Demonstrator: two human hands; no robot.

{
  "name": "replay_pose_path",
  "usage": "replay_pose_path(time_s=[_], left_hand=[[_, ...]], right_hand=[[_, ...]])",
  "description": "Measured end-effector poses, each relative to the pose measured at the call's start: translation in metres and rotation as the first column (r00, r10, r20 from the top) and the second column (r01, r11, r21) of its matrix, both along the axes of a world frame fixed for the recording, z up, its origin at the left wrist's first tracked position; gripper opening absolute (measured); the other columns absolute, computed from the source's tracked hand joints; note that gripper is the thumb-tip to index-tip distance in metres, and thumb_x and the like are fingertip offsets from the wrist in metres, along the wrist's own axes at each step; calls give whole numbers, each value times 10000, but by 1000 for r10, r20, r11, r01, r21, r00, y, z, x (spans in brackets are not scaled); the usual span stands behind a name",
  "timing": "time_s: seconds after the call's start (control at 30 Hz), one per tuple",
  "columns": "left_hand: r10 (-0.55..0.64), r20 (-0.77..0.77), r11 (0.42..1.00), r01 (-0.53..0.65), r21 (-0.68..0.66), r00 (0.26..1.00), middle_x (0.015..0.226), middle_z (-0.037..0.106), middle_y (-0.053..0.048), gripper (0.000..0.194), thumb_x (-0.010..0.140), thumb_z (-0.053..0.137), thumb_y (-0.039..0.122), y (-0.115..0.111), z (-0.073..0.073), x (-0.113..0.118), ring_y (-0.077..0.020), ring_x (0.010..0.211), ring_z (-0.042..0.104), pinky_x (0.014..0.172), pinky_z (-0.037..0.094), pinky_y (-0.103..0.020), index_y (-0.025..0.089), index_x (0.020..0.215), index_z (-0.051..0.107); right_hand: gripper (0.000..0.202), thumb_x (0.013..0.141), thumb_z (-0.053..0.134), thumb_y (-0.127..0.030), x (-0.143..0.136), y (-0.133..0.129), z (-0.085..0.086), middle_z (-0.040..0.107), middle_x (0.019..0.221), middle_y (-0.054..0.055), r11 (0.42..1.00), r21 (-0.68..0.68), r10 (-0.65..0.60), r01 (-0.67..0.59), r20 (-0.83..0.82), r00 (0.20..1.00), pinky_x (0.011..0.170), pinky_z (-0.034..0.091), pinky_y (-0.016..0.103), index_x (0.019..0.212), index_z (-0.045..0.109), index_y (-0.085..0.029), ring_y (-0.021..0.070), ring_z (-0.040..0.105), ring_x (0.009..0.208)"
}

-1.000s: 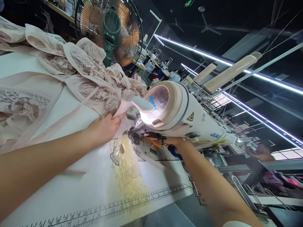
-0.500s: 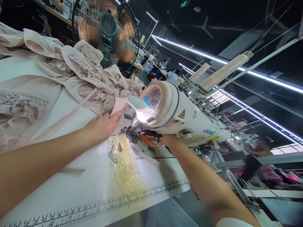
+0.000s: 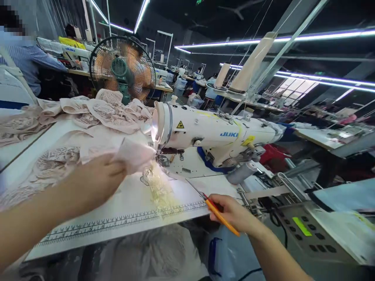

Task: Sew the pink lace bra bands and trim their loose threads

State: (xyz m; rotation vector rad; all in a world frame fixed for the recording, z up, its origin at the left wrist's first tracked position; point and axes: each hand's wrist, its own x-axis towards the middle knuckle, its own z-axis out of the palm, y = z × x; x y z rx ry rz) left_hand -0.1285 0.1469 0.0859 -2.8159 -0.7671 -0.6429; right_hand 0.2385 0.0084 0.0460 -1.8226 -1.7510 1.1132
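My left hand [image 3: 98, 177], blurred by motion, pinches a pale pink piece of fabric [image 3: 135, 155] whose far end reaches the lit needle area of the white sewing machine [image 3: 202, 127]. In my right hand [image 3: 234, 214] are scissors [image 3: 220, 215] with orange and red handles. Their thin blades point up and left toward the machine bed. Between my hands, yellowish crinkled tape [image 3: 161, 187] covers part of the white table [image 3: 117, 203], just in front of the needle. A pale strip of fabric runs from the needle area toward the blades.
Beige lace garments [image 3: 102, 111] are heaped at the left and back of the table. A fan [image 3: 121, 72] stands behind them. A grey thread cone [image 3: 243, 172] lies right of the machine, above a control panel [image 3: 310, 230]. A person in a striped shirt [image 3: 43, 58] sits at far left.
My right hand has come out from behind the machine head and now holds scissors. My left hand has drawn the fabric left and nearer. The view has levelled out.
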Motion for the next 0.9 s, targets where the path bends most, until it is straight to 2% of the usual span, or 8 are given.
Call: replay_pose_path(time_s=[0.13, 0.2, 0.33, 0.5, 0.6, 0.73, 0.83, 0.9], left_hand=[[-251, -87, 957, 261, 128, 964, 980, 691, -40, 394, 776, 381, 56, -100, -22, -2, -246, 1122, 517, 1020, 395, -360, 218, 968, 685], [-238, -9, 966, 238, 104, 971, 920, 697, -44, 366, 785, 374, 55, -137, -40, 9, -237, 1107, 534, 1055, 378, -353, 203, 864, 700], [-220, -20, 975, 220, -12, 975, 842, 701, -43, 268, 805, 453, 91, -175, -68, 29, -245, 1040, 590, 1031, 430, -376, 160, 922, 685], [-219, 74, 949, 229, -215, 973, 830, 687, -22, 150, 816, 507, 113, -175, -70, 8, -256, 1165, 543, 1105, 318, -510, 199, 756, 614], [35, -8, 999, -36, -40, 999, 1078, 644, -131, 199, 832, 512, 147, -150, -74, -13, -268, 1112, 576, 964, 471, -453, 156, 1014, 594], [405, -247, 911, -367, 187, 881, 1162, 599, -199, 430, 806, 488, 115, -120, -79, -18, -320, 1026, 597, 789, 514, -433, 117, 1236, 491], [457, -332, 888, -406, 214, 825, 960, 663, -142, 385, 777, 475, 74, -123, -71, -17, -315, 877, 620, 690, 486, -433, 151, 1142, 566], [428, -264, 901, -387, 196, 864, 900, 663, -129, 358, 784, 482, 84, -133, -64, -21, -320, 864, 608, 701, 468, -459, 155, 1125, 565]], right_hand=[[509, 711, 570, -684, -50, -37, -50, 621, 999, 115, 997, 61, 68, -37, -675, 735, 742, 480, 356, 869, 476, -209, 237, 599, 919], [551, 706, 540, -725, -79, -43, -66, 603, 1035, 114, 995, 86, 92, -41, -770, 631, 804, 479, 392, 909, 481, -216, 241, 596, 943], [516, 701, 623, -645, -110, -44, -70, 605, 881, 53, 995, 82, 25, 61, -774, 632, 790, 479, 366, 948, 518, -204, 205, 574, 839], [400, 694, 699, -501, -100, -50, -65, 549, 753, -5, 983, -33, -136, 183, -798, 587, 661, 460, 283, 843, 494, -192, 140, 525, 691], [411, 671, 707, -506, -94, -60, -63, 463, 664, -39, 968, -62, -194, 242, -796, 573, 537, 388, 230, 754, 456, -190, 95, 434, 582], [410, 680, 689, -501, -90, -71, -53, 386, 621, -61, 975, -49, -177, 217, -765, 619, 463, 279, 195, 722, 431, -185, 65, 331, 530], [374, 697, 665, -463, -85, -79, -43, 359, 609, -67, 994, 28, -49, 104, -741, 669, 452, 254, 195, 702, 406, -193, 62, 305, 516], [350, 698, 659, -425, -81, -83, -39, 347, 601, -71, 995, 69, 4, 69, -737, 676, 457, 261, 201, 695, 390, -201, 64, 300, 510]])
